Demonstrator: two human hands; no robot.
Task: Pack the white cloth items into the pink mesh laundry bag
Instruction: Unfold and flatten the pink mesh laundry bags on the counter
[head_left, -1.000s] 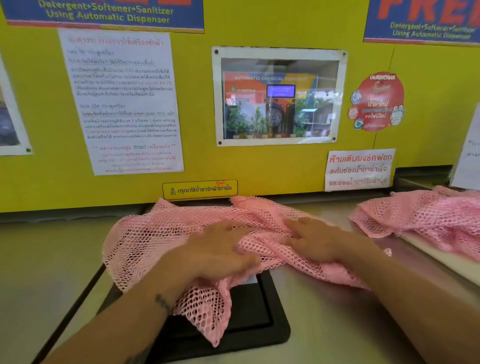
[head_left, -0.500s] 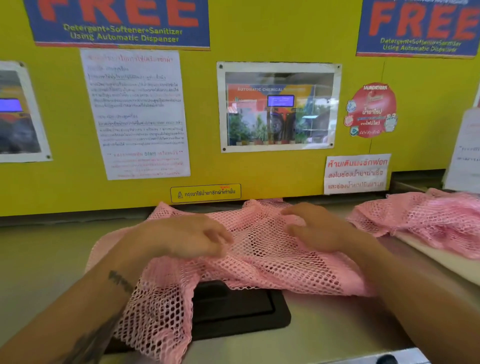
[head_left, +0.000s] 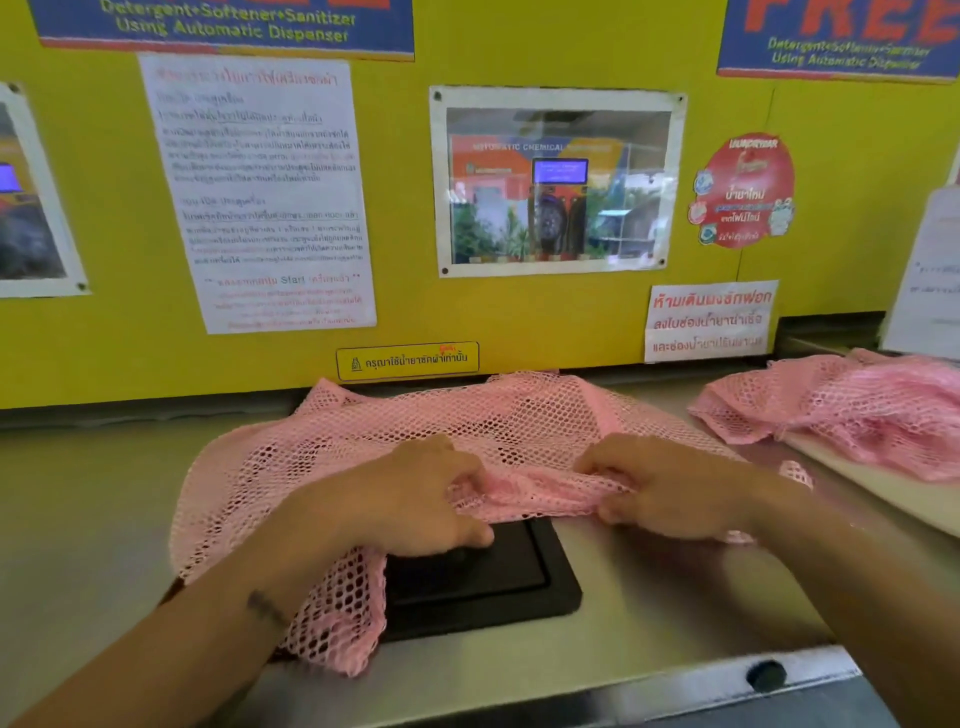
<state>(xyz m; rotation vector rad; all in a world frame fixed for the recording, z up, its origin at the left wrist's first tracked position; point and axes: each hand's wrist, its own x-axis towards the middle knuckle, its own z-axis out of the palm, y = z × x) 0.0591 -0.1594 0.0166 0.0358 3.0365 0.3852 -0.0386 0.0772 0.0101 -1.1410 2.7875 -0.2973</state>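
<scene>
A pink mesh laundry bag (head_left: 524, 421) lies spread flat on the grey machine top, partly over a black rectangular lid (head_left: 493, 577). My left hand (head_left: 410, 493) pinches the bag's near edge at the left, its fingers closed on bunched mesh. My right hand (head_left: 665, 488) grips the same edge further right. The mesh between the two hands is gathered into a ridge. No white cloth item shows in this view.
A second pink mesh bag (head_left: 841, 410) lies heaped at the right on a white surface (head_left: 893, 493). The yellow wall panel (head_left: 395, 208) with posted notices stands directly behind. A black knob (head_left: 766, 674) sits on the machine's front edge.
Both hands have drawn back from the middle of the bag to its near edge and closed on it. The mesh now lies flatter and more spread out behind them.
</scene>
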